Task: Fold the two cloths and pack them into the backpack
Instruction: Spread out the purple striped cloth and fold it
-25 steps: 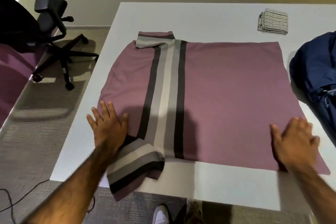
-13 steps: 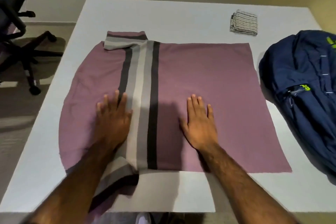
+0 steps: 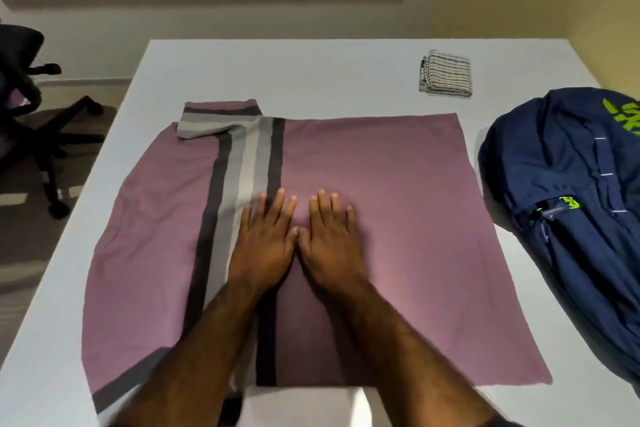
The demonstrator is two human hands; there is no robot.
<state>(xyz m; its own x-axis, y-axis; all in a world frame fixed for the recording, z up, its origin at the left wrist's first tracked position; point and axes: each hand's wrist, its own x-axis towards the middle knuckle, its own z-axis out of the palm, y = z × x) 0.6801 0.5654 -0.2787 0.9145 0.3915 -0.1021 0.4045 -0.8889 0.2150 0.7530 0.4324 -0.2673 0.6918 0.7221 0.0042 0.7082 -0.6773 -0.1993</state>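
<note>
Both hands are flat, palms down, side by side in the middle of the mauve cloth (image 3: pixel 363 184). The left hand (image 3: pixel 265 246) sits with fingers spread, partly over the grey and dark stripe band that runs front to back down the cloth. The right hand (image 3: pixel 329 246) is just beside it on plain mauve fabric, thumbs touching or near enough. Neither one is gripping anything, just open palms pressing on the fabric.

The cloth itself is spread wide over the white table (image 3: pixel 311 69), with the far left corner folded over so the stripes show sideways there. The near left corner looks like it hangs off the table edge, though the arm covers most of it, so not totally sure.

Further out, the second cloth, a small striped cloth (image 3: pixel 446 74), is already folded into a neat square near the far right of the table, well apart from the mauve one. The navy backpack (image 3: pixel 571 204) with lime green lettering lies on the right edge of the table, near the mauve cloth's right side. An office chair (image 3: pixel 31 107) stands on the floor off to the left.
</note>
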